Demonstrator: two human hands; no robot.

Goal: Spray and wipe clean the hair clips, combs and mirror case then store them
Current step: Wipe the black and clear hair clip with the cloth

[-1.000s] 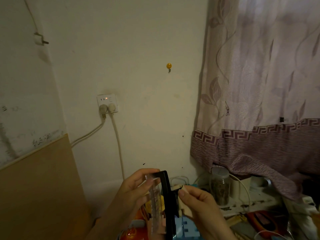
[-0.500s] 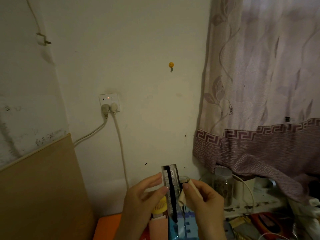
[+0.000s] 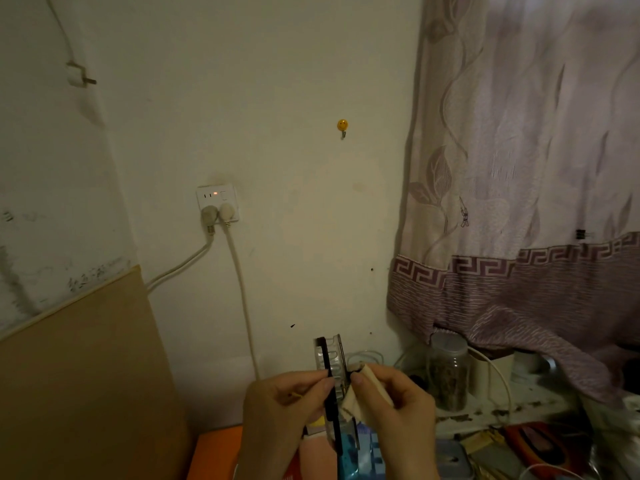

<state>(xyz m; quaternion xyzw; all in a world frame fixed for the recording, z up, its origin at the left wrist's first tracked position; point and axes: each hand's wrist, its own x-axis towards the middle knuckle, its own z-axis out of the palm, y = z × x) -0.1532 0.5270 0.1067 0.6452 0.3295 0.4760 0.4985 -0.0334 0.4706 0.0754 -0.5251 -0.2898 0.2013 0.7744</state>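
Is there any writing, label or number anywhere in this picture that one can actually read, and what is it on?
None can be read.
Left wall: faint dark marks above the brown board, too blurred to read as words.
Wall socket: a red light and small marks, no legible text.
Yellow wall hook: a smiley face, no words.
Packages below the hands: too dark and hidden.

Black comb and clear case held upright, edge-on to camera.

The black comb (image 3: pixel 328 382) stands near vertical, a thin dark strip, lower end running down past the fingers. Pressed against its right side is the clear plastic mirror case (image 3: pixel 334 358), ribbed and see-through, also upright. A small beige cloth (image 3: pixel 360 393) touches the case's right edge low down.
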